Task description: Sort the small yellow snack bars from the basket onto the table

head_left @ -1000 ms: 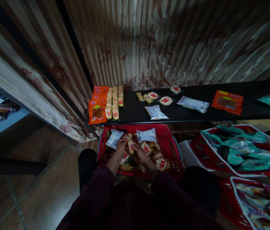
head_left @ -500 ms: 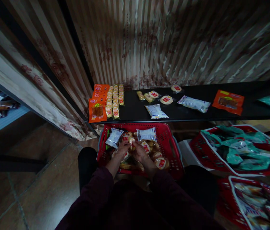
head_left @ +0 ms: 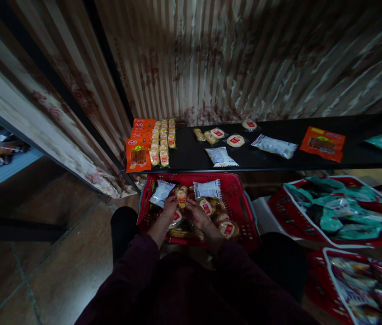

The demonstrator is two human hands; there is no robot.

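Observation:
Both my hands are inside a red plastic basket (head_left: 241, 212) of wrapped snacks. A small clear-wrapped snack packet (head_left: 181, 197) with a yellow and red label stands between them. My left hand (head_left: 170, 207) pinches its left side, while the fingers of my right hand (head_left: 196, 212) close on its lower right edge. Round wrapped crackers (head_left: 206, 207) with red labels lie beside my right hand. Behind the hands are two white-and-blue packets, one at the left (head_left: 161, 193) and one at the right (head_left: 207, 189).
Above the basket runs a black shelf (head_left: 187, 155). Orange packets (head_left: 138, 155) and rows of small yellow packets (head_left: 163, 140) stand at its left end; loose snacks lie farther right. Baskets of green packets (head_left: 350, 212) and white-and-blue packets (head_left: 363, 289) are at my right.
The small packet between my hands has turned more upright, and its label shows more clearly. My left hand has shifted slightly left and down. The shelf goods have stayed in place.

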